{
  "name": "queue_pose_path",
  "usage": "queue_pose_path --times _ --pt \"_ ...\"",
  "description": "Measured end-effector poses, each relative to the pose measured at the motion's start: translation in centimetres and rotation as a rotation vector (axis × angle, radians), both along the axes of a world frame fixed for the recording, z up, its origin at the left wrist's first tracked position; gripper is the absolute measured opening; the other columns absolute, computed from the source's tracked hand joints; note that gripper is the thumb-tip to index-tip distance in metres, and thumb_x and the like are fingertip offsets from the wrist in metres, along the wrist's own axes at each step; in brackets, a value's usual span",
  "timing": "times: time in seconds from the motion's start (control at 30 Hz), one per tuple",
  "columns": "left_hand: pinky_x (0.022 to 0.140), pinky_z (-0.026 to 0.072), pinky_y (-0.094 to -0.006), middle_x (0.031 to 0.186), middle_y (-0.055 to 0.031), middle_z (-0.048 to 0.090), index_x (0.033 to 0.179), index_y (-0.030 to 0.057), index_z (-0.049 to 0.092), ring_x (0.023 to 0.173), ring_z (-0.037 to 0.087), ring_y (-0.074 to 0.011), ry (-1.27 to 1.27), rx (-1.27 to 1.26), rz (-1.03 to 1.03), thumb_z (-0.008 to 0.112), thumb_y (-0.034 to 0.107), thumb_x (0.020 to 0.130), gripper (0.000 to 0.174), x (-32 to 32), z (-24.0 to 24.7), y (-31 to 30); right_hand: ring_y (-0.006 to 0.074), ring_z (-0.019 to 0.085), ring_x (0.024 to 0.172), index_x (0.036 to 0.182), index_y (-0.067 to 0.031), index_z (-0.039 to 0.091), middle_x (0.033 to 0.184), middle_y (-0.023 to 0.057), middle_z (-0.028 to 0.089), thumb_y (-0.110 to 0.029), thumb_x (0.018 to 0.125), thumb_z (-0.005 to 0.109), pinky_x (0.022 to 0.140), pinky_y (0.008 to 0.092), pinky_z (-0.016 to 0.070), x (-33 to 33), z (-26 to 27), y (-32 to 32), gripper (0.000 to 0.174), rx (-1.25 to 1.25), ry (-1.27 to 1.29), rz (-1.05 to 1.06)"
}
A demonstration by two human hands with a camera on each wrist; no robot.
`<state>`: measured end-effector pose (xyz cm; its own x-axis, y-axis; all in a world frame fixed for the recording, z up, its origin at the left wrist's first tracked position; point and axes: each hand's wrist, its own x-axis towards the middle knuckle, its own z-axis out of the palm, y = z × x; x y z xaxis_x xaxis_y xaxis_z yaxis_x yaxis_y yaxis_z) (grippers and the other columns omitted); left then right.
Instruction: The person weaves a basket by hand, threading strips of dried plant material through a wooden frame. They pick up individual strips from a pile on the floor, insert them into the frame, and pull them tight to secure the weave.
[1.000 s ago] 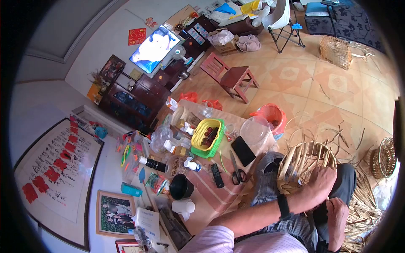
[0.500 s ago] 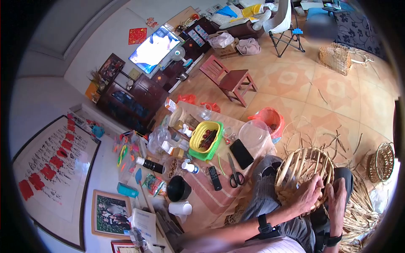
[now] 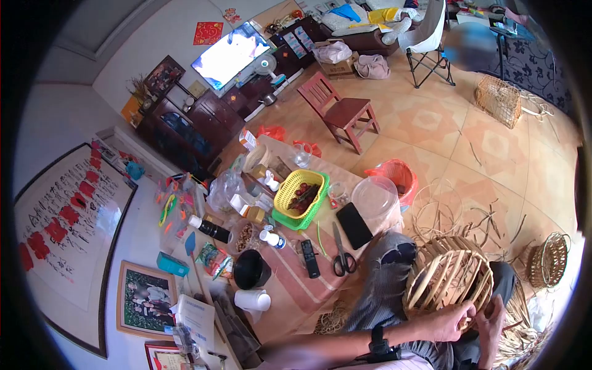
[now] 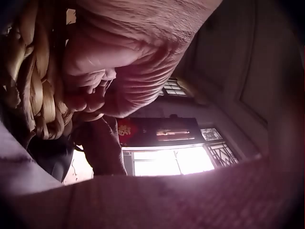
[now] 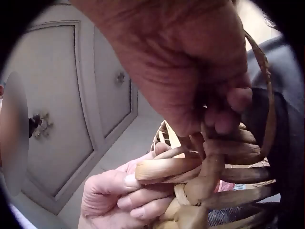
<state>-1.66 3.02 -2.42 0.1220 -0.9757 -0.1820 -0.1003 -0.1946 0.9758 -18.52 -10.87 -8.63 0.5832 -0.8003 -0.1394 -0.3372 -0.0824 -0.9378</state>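
A half-woven basket [image 3: 425, 277] of pale flat strips, with open upright slats, rests on the person's lap. My left hand [image 3: 453, 322] is at the basket's near right edge. In the right wrist view, the left hand's thumb and fingers [image 5: 138, 202] grip the braided edge [image 5: 209, 176], the thumb pressing on a broad strip. Close beside it, my right hand [image 3: 491, 327] has its fingers curled down at the same edge, pinching a strip [image 5: 267, 100], part of which loops out to the side. In the left wrist view, the left hand [image 4: 128, 57] hides much of the weave.
Left of the lap, a low table [image 3: 296, 271] carries scissors [image 3: 343, 250], a phone [image 3: 354, 226], a remote [image 3: 310, 259] and a yellow basket [image 3: 299, 194] of fruit. Loose strips [image 3: 518, 327] lie at the right near a finished-looking small basket [image 3: 547, 262]. A red chair [image 3: 342, 114] stands beyond.
The left hand has moved down and back along the basket's edge toward the body, and the right hand has come up beside it. More of the basket's slats now show. The head view has shifted slightly.
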Motion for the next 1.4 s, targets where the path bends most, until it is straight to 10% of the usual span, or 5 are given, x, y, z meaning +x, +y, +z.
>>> queue_pose_path --times 0.27,0.4,0.7,1.03,1.4 --pt "0.070 0.0533 -0.0438 0.079 -0.0163 0.059 0.100 -0.0037 0.053 0.075 0.066 -0.0361 -0.856 -0.273 0.042 0.067 0.011 0.092 0.021 -0.7 0.3 0.5 0.0105 0.049 0.063 0.091 -0.0019 0.052 0.074 0.0038 0.052 0.003 0.093 0.067 0.056 0.0288 0.0399 0.4 5.3 1.6 0.016 -0.205 0.051 0.043" --pt "0.067 0.0535 -0.0414 0.081 -0.0177 0.064 0.101 -0.0039 0.053 0.076 0.070 -0.0315 -0.572 -0.039 -0.040 0.064 0.014 0.099 0.021 1.6 1.4 -0.3 0.0316 0.072 0.082 0.138 -0.0091 0.062 0.103 0.0191 0.075 -0.012 0.099 0.073 0.073 0.0431 0.0572 -1.8 7.3 1.2 0.041 -0.195 0.204 0.298" --pt "0.069 0.0549 -0.0271 0.092 -0.0040 0.065 0.105 -0.0001 0.051 0.078 0.065 -0.0112 0.490 0.117 -0.083 0.068 -0.005 0.094 0.020 4.5 3.4 2.7 0.0308 0.065 0.073 0.107 -0.0004 0.066 0.084 0.0182 0.066 -0.004 0.094 0.066 0.065 0.0404 0.0508 2.1 11.6 1.6 0.014 -0.277 0.398 0.533" --pt "0.071 0.0597 -0.0270 0.096 -0.0040 0.073 0.111 0.0012 0.067 0.081 0.071 -0.0114 0.564 0.063 0.287 0.066 0.019 0.106 0.019 3.6 -1.2 4.1 0.0406 0.064 0.102 0.127 -0.0019 0.062 0.120 0.0196 0.065 0.004 0.085 0.068 0.090 0.0471 0.0536 10.8 16.8 1.2 0.043 -0.632 -0.154 0.439" --pt "0.066 0.0616 -0.0242 0.098 -0.0151 0.077 0.106 -0.0013 0.063 0.078 0.076 -0.0163 0.264 0.023 0.459 0.069 0.004 0.101 0.009 4.3 2.0 2.5 0.0270 0.065 0.082 0.107 -0.0019 0.072 0.087 0.0105 0.065 0.000 0.091 0.072 0.073 0.0357 0.0534 1.5 10.0 1.8 0.016 -0.207 0.017 0.225"
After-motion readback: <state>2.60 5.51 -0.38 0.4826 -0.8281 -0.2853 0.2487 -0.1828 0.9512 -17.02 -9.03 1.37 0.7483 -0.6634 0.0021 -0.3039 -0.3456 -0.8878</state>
